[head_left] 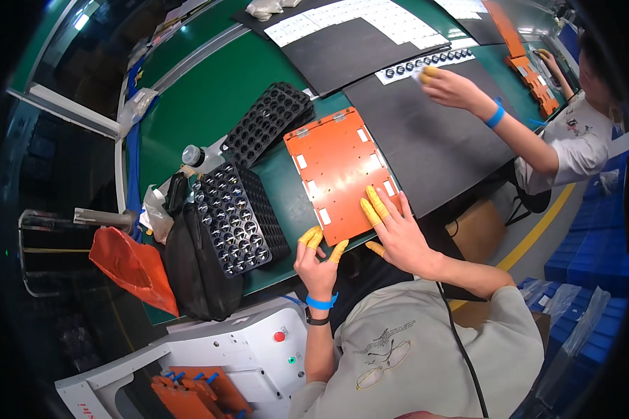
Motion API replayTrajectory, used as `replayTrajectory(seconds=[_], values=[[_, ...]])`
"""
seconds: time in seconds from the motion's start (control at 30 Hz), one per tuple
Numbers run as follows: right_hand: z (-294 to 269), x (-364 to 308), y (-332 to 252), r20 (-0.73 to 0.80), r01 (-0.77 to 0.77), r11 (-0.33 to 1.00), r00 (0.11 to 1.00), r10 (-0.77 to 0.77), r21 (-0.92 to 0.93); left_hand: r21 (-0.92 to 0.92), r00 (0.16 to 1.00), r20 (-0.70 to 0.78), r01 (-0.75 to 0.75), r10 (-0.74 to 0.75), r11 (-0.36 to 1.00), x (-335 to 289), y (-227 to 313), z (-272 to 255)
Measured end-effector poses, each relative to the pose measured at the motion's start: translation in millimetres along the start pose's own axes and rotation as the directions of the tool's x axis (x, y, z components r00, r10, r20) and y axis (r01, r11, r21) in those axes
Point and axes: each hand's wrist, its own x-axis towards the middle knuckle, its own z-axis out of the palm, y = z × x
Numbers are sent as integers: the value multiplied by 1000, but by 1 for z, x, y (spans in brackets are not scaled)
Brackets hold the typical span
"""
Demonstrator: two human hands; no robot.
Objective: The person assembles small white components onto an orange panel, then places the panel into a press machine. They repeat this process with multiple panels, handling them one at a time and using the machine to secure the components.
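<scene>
An orange flat plate (337,174) with small white pads and metal clips at its far edge lies in front of me on the green table. My right hand (402,241) rests on its near right part, fingers stretched out, with yellow finger covers on several fingertips. At the near left corner is my left hand (317,269), also in yellow finger covers. Its thumb and fingers are apart at the plate's edge, and nothing shows between them. Left of the plate stands a stack of black trays (258,202) filled with small shiny round parts.
Behind that stack lies a tilted black tray (269,122), near a clear bottle (201,158). On the right, a co-worker's hand (454,91) reaches over a white strip of round black parts (426,65) on a black mat (433,140). A black bag (199,265) hangs at the table's left edge.
</scene>
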Motion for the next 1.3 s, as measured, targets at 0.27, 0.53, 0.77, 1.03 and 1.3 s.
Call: replayTrajectory(seconds=[0.27, 0.53, 0.77, 1.03, 1.3], values=[[1, -1, 0, -2, -5, 1000, 1000, 5, -2, -42, 999, -24, -47, 46, 998, -1, -7, 4], [-6, -11, -4, 51, -3, 1000, 999, 3, 9, -12, 1000, -8, -7, 7, 1000, 1, 0, 1], [-10, -21, -7, 75, -11, 1000, 997, 10, 21, -27, 999, -23, -44, 43, 999, -1, -6, 4], [-15, -20, -6, 81, 1, 1000, 997, -4, 31, -22, 998, -19, -53, 53, 998, -2, -6, 4], [-11, 2, 3, 0, 77, 992, 997, -77, 104, -25, 998, -20, -66, 66, 997, -3, -7, 5]])
